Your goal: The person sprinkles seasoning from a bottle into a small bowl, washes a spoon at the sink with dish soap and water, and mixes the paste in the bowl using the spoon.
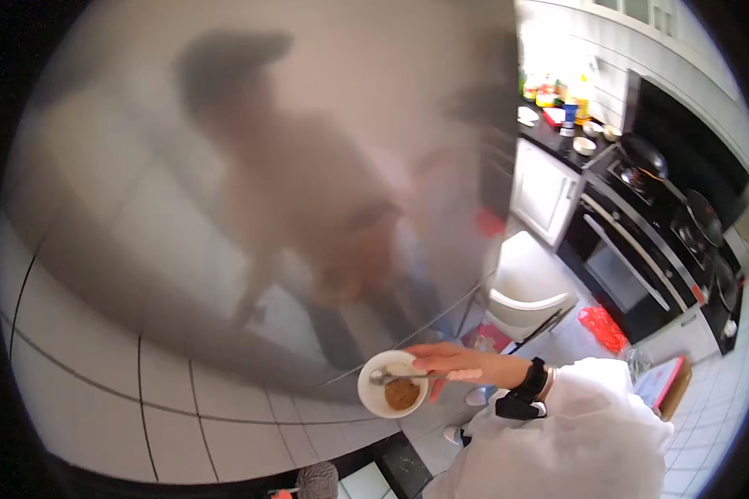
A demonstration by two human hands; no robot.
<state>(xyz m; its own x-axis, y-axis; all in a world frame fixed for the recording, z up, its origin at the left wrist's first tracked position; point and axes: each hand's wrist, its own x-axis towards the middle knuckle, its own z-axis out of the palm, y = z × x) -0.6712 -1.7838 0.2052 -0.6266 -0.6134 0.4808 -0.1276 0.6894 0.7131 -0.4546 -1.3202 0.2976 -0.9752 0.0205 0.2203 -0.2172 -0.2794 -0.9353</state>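
My right hand (449,364) comes in from the right and is closed on the rim of a small white bowl (366,391). Inside the bowl lie a brown powder-like substance (402,394) and a paler patch beside it. A metal spoon (380,377) rests across the bowl, its handle running back along the hand; whether the fingers also grip it, I cannot tell. There is a black band (531,379) on the wrist, below a white sleeve (595,399). My left hand is outside the view.
A large shiny panel (141,208) beside me reflects a blurred person. To the right stand a white chair (528,303), an oven (620,270) and a hob with pans (643,158). Bottles and small bowls crowd the counter (549,137). A red bag (602,329) lies on the floor.
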